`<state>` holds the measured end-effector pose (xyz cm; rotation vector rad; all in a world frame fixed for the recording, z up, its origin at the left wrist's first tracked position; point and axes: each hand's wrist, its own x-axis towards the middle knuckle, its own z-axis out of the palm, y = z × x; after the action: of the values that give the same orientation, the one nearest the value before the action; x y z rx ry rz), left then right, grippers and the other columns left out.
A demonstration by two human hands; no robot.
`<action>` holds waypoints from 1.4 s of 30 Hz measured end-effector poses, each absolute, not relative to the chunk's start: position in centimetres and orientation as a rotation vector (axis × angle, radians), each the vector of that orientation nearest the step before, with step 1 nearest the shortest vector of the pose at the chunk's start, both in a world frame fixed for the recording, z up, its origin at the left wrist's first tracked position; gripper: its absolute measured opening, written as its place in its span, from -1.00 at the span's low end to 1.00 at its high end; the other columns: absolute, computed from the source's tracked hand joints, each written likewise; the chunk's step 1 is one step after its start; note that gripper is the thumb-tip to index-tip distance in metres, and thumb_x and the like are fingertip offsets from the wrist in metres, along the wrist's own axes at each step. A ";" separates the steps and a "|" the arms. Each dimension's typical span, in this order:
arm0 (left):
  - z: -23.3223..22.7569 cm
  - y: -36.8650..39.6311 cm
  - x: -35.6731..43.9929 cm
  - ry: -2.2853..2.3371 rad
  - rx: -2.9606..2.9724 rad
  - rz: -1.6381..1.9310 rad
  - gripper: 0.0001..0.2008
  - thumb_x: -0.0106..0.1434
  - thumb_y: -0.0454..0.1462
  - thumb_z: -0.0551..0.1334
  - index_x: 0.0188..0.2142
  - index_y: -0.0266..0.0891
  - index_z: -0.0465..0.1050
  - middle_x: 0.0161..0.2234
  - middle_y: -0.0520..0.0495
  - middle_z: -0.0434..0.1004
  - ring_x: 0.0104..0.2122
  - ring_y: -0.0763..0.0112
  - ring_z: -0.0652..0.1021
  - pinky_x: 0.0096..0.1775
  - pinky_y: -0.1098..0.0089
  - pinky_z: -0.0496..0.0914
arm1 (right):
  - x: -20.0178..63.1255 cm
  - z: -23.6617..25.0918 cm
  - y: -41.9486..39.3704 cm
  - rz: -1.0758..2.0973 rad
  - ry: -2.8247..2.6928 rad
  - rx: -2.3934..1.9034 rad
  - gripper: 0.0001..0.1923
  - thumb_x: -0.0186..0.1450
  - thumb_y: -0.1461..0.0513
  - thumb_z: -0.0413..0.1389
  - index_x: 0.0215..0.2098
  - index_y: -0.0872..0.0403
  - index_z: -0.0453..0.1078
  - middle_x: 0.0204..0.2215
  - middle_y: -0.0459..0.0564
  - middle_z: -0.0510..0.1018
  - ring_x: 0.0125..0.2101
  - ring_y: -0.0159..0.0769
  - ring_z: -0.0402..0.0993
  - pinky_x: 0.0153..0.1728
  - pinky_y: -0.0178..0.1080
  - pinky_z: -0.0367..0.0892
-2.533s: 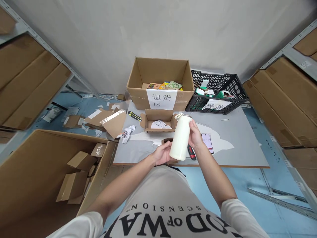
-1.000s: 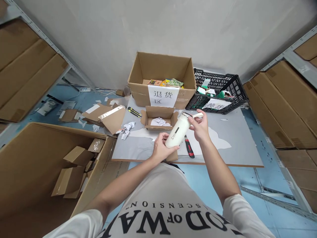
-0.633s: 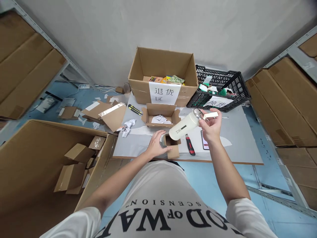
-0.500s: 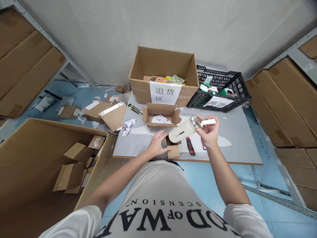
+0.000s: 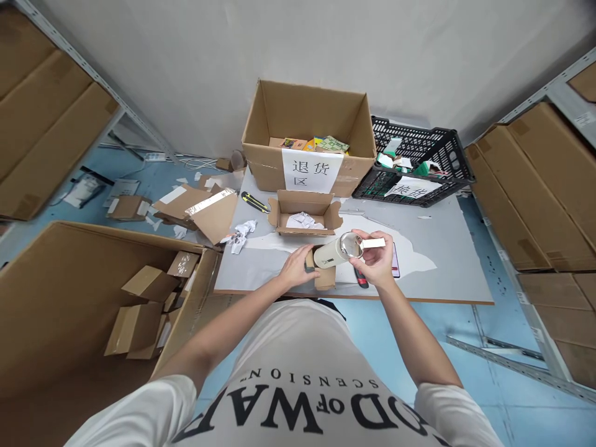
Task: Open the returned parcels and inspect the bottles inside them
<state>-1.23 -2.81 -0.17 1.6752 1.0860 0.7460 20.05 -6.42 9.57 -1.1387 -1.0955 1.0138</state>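
Right hand (image 5: pixel 378 264) closed around the lid end of a cream flask (image 5: pixel 331 253), tipped nearly level above the near edge of the grey table (image 5: pixel 447 273) — bottom end entering the mouth of a small brown carton (image 5: pixel 323 277). Left hand (image 5: pixel 298 268) curled on that carton's left side, fingers bent against the cardboard. Just behind — an open shipping box (image 5: pixel 303 213) with crumpled paper, then a large labelled box (image 5: pixel 309 144) and a black crate (image 5: pixel 419 166); a red utility knife (image 5: pixel 360 280) beside the right hand.

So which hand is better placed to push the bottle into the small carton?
Likely the right hand: it holds the cream bottle by its top end, bottom toward the small carton. The left hand steadies that carton.
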 end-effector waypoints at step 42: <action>-3.2 -2.3 -1.3 1.158 1.980 0.735 -0.28 0.02 -0.11 0.37 0.14 -0.23 0.21 0.04 -0.23 0.39 0.04 0.09 0.44 0.04 0.11 0.35 | 18.0 0.5 -4.9 0.577 -2.146 -1.743 -0.74 0.29 0.02 0.02 -0.32 0.01 0.40 -0.07 0.09 0.56 0.16 0.07 0.23 0.04 0.52 -0.51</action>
<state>-1.34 -2.34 -3.20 1.9805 1.1580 0.7348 18.04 -4.91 0.55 -1.7431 -2.1457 0.5768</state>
